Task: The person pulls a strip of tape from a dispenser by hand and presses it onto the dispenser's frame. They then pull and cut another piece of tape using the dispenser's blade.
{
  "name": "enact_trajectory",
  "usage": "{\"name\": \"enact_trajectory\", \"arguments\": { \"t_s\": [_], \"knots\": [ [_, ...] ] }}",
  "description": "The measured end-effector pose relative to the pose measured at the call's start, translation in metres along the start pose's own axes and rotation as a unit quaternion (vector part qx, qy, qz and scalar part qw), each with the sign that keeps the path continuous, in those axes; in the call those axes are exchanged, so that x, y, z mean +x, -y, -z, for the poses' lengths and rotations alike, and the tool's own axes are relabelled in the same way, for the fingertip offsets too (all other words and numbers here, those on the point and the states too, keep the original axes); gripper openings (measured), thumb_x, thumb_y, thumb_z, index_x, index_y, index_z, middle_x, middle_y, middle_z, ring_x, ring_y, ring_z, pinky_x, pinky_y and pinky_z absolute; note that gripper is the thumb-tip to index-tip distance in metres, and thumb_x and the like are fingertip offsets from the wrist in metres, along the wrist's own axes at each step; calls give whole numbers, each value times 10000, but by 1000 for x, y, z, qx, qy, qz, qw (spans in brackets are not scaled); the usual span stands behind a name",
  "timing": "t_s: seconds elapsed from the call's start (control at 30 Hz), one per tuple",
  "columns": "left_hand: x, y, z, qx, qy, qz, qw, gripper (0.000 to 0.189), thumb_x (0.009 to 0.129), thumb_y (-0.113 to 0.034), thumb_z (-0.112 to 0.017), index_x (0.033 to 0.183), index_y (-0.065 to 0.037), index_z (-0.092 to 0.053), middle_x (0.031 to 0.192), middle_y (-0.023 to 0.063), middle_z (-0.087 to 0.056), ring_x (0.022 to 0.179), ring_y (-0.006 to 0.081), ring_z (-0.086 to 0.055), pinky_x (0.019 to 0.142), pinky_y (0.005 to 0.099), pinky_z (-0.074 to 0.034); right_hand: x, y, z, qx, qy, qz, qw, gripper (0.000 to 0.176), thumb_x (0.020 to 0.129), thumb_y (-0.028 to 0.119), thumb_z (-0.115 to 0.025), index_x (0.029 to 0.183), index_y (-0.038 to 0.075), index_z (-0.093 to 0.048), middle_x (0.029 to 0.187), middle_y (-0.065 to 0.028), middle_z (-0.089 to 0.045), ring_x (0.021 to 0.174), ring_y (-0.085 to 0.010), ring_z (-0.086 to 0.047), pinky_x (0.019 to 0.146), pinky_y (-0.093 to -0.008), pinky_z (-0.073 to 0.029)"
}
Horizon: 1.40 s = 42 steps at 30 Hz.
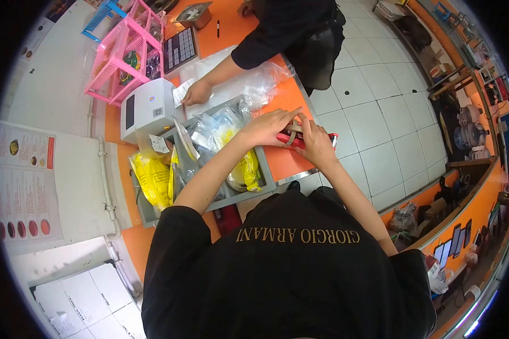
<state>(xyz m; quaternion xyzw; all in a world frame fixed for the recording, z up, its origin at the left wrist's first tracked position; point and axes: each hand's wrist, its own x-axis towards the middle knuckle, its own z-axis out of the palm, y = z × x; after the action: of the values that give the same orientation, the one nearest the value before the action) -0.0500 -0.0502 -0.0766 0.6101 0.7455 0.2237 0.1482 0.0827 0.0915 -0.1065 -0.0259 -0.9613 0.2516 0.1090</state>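
Both my hands meet over the orange counter's near end, on a red item [285, 139] with a brownish-grey band-like part across it. Its kind I cannot make out, since my fingers cover much of it. My left hand [267, 129] curls over its left side, palm down. On the other side, my right hand [317, 144] grips it, and a red end shows past the fingers. Left of my hands is a grey bin [269, 175] holding clear plastic bags [209, 133] and yellow printed bags [153, 179]; my left forearm passes over it.
A co-worker's hand [198, 92] holds a paper slip [182, 92] at a white printer [151, 111]. Behind stand a keypad device [181, 50], pink baskets [119, 55] and a metal container [194, 13]. Phones [455, 242] lie on an orange counter at right.
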Motion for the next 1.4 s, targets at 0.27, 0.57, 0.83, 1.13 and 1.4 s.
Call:
{"name": "enact_trajectory", "arguments": {
  "t_s": [0.27,0.57,0.83,1.13,1.4],
  "knots": [
    [2,6,-1,21,18,-21,999,902,646,-274,-785,1390,-50,-328,1085,146,-565,1026,303,-551,891,383,-453,-2,3,-9,-72,-47,-18,996,930,568,397,-856,1278,80,-345,959,-135,-604,891,-321,-627,864,-565,-447],
    [1,-2,1,87,43,-4,995,777,665,-281,-763,1311,-31,-411,1049,136,-564,1013,301,-544,873,379,-458,3,5,-7,12,-5,-86,996,904,593,365,-841,1296,134,-321,1011,-116,-602,1003,-314,-600,961,-625,-363],
    [4,-5,-1,159,45,0,986,804,666,-309,-755,1318,-8,-395,1057,141,-569,1046,299,-538,901,394,-446,5,11,1,-36,-21,-70,997,970,565,394,-852,1330,159,-304,971,-97,-629,997,-286,-607,955,-660,-334],
    [-1,-22,12,140,91,88,982,1025,599,-357,-796,1429,-72,-265,1159,131,-542,1134,301,-496,1006,426,-364,6,-4,30,26,8,-37,999,932,601,392,-831,1348,122,-342,1118,-129,-601,1138,-293,-523,993,-556,-333],
    [-29,-92,20,-76,-285,95,951,581,775,-208,-696,1280,-37,-466,1202,155,-512,1134,293,-498,976,381,-395,-12,-77,73,200,44,-59,977,234,809,244,-650,908,34,-675,1117,-184,-603,1057,-354,-557,923,-409,-427]
  ]
}}
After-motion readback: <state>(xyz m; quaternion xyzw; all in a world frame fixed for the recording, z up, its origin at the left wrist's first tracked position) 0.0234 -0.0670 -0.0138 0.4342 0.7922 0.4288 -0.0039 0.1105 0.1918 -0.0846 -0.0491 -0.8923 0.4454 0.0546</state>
